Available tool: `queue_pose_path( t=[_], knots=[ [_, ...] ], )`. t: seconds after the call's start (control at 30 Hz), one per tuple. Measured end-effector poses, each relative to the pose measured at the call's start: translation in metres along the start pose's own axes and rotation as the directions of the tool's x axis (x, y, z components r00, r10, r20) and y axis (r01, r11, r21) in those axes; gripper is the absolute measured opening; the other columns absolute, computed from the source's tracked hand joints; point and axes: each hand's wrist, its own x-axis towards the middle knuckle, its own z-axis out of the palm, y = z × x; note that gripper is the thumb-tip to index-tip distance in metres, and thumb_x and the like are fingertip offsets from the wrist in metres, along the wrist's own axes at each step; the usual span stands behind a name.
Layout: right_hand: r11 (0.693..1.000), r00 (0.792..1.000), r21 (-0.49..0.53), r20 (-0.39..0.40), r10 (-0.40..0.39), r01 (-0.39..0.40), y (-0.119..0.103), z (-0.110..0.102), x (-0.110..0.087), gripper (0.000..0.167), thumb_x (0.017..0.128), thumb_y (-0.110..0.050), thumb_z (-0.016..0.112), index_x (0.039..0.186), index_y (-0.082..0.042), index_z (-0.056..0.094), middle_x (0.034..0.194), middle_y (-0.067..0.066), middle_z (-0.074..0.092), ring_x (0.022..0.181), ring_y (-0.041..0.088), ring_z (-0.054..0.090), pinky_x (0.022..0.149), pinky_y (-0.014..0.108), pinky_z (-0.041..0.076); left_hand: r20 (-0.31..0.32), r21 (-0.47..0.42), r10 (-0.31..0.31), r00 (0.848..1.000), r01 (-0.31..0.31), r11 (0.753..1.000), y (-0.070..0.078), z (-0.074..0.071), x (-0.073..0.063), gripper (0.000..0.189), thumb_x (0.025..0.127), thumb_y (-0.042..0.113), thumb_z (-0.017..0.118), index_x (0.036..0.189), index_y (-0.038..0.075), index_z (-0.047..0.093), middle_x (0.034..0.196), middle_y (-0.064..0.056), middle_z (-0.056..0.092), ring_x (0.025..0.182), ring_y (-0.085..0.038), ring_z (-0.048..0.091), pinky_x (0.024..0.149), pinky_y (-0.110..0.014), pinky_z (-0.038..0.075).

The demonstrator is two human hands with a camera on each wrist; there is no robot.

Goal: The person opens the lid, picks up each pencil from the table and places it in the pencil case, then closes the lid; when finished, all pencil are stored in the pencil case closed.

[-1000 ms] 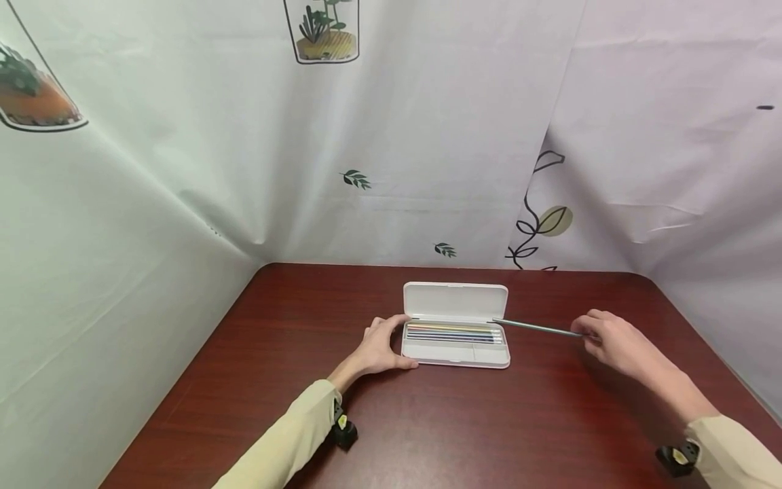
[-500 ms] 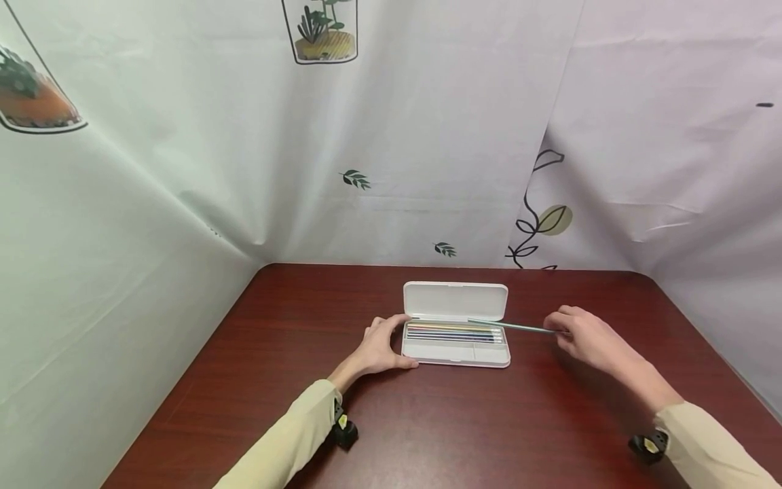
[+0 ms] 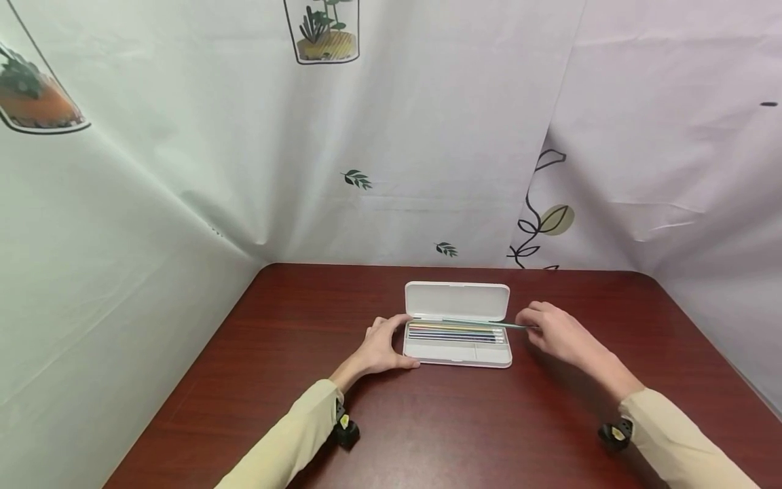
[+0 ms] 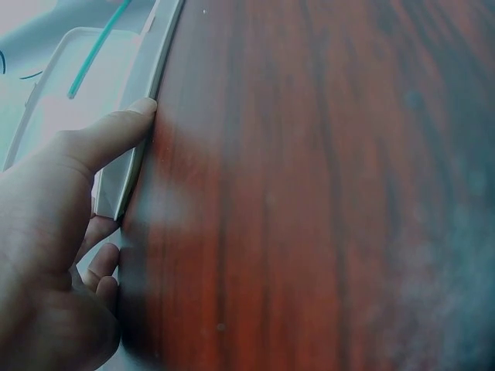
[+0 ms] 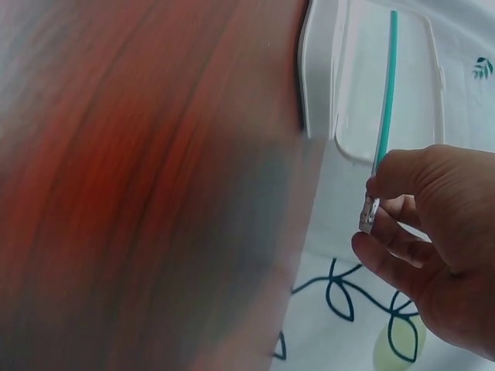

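Note:
A white pencil case (image 3: 440, 351) lies on the table with its lid (image 3: 457, 301) raised at the back. Several coloured pencils (image 3: 452, 334) lie side by side in its long rear compartment. My left hand (image 3: 377, 348) holds the case's left end, thumb at the front edge and fingers toward the back. Between thumb and fingers, my right hand (image 3: 559, 333) pinches a green pencil (image 5: 389, 93) near its metal-banded end. That pencil stretches leftward over the rear of the case, in front of the lid; whether it touches the case cannot be told.
The dark red-brown wooden table (image 3: 440, 428) carries the case. White printed cloth (image 3: 391, 136) hangs behind the table and at both sides. Each wrist wears a small black camera, such as the left wrist camera (image 3: 346, 431).
My right hand has moved left, bringing the green pencil from beside the case to over its rear part. The left hand and the case have stayed in place.

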Motion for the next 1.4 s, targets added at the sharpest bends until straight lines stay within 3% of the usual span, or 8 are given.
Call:
queue_pose_path(
  t=[0.43,0.8,1.4],
  knots=[
    [1.000,1.000,0.012,0.028,0.005,-0.005,-0.015,0.018,0.015,0.024,0.074,0.011,0.071,0.088,-0.010,0.069,0.081,-0.004,0.053,0.075,0.017,0.051,0.064,0.037,0.046,0.003,0.009,-0.002,1.000,0.002,1.000,0.000,0.000,0.000,0.090,0.065,0.037,0.093,0.142,0.013,0.053,0.127,-0.006,0.060,0.112,-0.025,0.044,0.092,-0.043,0.032],
    [0.998,0.994,0.003,0.085,0.066,-0.066,-0.026,0.027,0.024,0.025,0.077,0.011,0.070,0.091,-0.009,0.071,0.090,0.002,0.060,0.086,0.024,0.056,0.070,0.041,0.049,-0.001,-0.003,0.008,1.000,-0.008,1.000,0.003,-0.001,-0.001,0.089,0.064,0.035,0.093,0.141,0.012,0.053,0.124,-0.006,0.061,0.111,-0.026,0.045,0.092,-0.044,0.032],
    [1.000,0.999,-0.015,0.052,0.002,-0.001,-0.032,0.041,0.031,0.023,0.076,0.010,0.071,0.087,-0.010,0.070,0.086,0.000,0.056,0.080,0.022,0.057,0.067,0.039,0.050,-0.003,-0.005,0.000,1.000,0.000,1.000,0.003,-0.001,-0.001,0.090,0.064,0.036,0.094,0.141,0.012,0.053,0.124,-0.006,0.061,0.111,-0.026,0.045,0.092,-0.044,0.032]
  ],
)
